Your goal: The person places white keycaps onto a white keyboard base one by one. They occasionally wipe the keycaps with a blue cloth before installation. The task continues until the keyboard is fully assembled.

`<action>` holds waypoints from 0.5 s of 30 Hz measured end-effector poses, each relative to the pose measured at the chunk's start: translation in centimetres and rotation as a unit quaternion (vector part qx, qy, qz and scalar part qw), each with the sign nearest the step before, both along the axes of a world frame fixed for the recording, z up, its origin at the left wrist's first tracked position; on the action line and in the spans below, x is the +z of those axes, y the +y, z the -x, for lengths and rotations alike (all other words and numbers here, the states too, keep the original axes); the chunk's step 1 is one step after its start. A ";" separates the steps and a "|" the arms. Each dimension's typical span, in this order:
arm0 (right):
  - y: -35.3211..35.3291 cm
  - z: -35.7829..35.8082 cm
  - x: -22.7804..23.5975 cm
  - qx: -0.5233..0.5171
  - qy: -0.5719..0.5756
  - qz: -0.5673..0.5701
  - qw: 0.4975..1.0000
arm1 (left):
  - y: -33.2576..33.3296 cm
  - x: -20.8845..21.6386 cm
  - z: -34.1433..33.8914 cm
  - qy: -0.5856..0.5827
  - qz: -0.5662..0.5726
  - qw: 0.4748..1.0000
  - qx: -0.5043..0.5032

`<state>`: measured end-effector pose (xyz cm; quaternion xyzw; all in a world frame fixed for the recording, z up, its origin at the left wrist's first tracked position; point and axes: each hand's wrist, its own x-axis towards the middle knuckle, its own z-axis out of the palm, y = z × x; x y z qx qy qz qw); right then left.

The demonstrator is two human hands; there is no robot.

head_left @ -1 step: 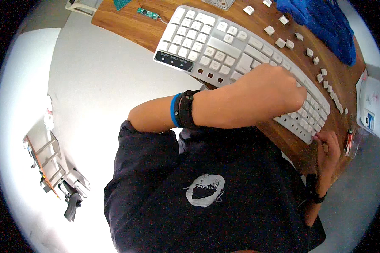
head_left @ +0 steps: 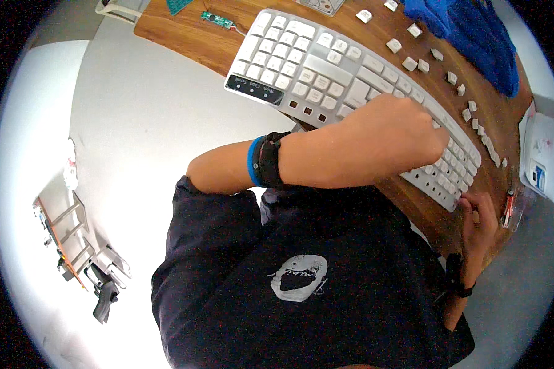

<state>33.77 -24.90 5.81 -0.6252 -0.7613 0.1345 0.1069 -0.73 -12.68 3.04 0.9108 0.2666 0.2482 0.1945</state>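
Note:
A white keyboard (head_left: 326,67) lies turned around on the wooden table, its near row of keys partly stripped so that dark square openings show. Over its middle, my left hand (head_left: 400,132) is closed in a fist, back of the hand upward. Its fingertips, and anything between them, are hidden below the hand. At the keyboard's right end, my right hand (head_left: 479,218) has its fingers bent and its fingertips gripping the near corner. Loose white keycaps (head_left: 410,63) are strewn along the table beyond the keyboard.
Blue cloth (head_left: 474,43) lies at the far right. A small green circuit board (head_left: 218,20) sits beyond the keyboard's left end, with a wire leading toward it. A red-and-black tool (head_left: 508,208) and a white package (head_left: 540,160) are at the right. The table's edge (head_left: 178,46) runs close by.

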 end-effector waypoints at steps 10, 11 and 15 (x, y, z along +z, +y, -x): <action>4.3 12.8 5.8 0.070 0.161 0.075 0.982 | -2.0 1.8 3.1 -0.081 0.035 0.996 -0.024; 4.9 13.7 6.0 0.101 0.151 0.070 0.981 | -2.0 1.9 3.4 -0.083 0.036 0.996 -0.027; 7.3 15.9 5.2 0.171 0.119 0.046 0.977 | -1.7 1.7 4.7 -0.085 0.032 0.996 -0.010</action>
